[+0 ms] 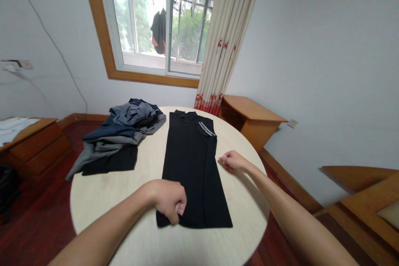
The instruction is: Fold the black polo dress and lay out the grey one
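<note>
The left hand (171,201) is nearest, over the lower left corner of a black shirt (188,162), fingers curled narrow — whether they pinch the hem, I cannot tell. The shirt lies flat on the round desk (246,199), collar away, one striped sleeve (207,129) folded across it. Beside its right edge, the right hand (232,161) curls narrow. A clothes pile (124,126) sits far left; beyond stand a curtain (222,41) and a window (187,25).
</note>
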{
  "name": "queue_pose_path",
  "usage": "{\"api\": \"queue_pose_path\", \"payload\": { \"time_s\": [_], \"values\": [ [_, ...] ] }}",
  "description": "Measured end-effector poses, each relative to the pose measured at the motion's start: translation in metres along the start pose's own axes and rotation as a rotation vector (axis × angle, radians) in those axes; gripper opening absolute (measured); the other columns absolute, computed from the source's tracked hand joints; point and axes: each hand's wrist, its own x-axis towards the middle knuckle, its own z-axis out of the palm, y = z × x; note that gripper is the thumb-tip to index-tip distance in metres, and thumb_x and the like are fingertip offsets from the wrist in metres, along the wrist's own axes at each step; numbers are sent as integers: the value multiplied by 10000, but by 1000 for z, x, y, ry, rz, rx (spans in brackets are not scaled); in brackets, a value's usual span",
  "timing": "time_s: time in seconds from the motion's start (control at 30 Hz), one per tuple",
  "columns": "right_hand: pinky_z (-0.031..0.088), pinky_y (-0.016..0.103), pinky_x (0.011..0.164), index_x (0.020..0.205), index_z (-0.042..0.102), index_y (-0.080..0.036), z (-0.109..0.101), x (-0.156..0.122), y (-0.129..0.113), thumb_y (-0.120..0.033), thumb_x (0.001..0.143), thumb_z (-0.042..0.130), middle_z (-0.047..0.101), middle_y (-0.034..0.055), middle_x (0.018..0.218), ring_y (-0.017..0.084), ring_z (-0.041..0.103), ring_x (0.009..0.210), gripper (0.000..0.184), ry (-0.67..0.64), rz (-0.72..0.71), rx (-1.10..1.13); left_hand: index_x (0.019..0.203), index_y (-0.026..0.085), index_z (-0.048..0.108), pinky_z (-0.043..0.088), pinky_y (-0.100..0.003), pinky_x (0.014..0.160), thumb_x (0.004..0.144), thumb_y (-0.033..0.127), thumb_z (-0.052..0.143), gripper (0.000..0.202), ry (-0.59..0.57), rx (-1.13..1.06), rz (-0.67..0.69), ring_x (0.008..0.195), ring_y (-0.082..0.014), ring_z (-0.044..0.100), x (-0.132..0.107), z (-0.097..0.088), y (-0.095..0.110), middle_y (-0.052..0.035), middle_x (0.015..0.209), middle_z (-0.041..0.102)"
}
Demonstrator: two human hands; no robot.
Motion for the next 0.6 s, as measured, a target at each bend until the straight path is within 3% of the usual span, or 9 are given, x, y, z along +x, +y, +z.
{"api": "queue_pose_path", "payload": {
  "time_s": [0.07,0.1,0.2,0.27,0.4,0.6],
  "values": [
    [352,212,455,690,615,-142,-8,16,1,-344,840,625,595,34,579,105,513,483,252,93,-19,99,828,207,715,401,-211,542,687,279,827,194,-15,-78,24,632,-133,620,1,-1,2,52,681,669],
    [361,205,459,784,641,-137,-12,27,0,-339,842,637,632,46,646,110,542,513,211,145,-21,155,889,216,726,414,-213,566,714,340,826,237,40,-107,51,647,-135,631,5,-1,3,50,696,678],
    [396,196,488,1041,654,-138,-19,66,-6,-270,838,663,699,83,860,113,589,596,242,282,-9,354,1076,240,713,463,-243,684,819,446,745,331,344,-82,102,751,-162,666,21,6,10,22,810,712],
    [431,200,536,1106,651,-137,-23,93,-13,-223,841,659,710,105,957,117,608,654,279,319,-6,440,1158,249,689,489,-283,763,860,459,697,364,470,-14,104,857,-201,680,32,13,14,-12,935,721],
    [474,218,636,1063,685,-134,-31,142,-28,-189,838,652,720,106,1031,137,630,765,233,312,-20,454,1266,275,645,519,-371,831,878,466,668,433,460,78,63,1008,-281,665,47,24,19,-70,1144,674],
    [480,232,653,950,695,-107,-42,199,-38,-221,863,631,728,84,893,139,625,719,158,268,28,454,1232,289,673,522,-353,744,846,481,716,434,446,155,115,937,-268,674,67,37,10,-67,1095,672]
  ]
}}
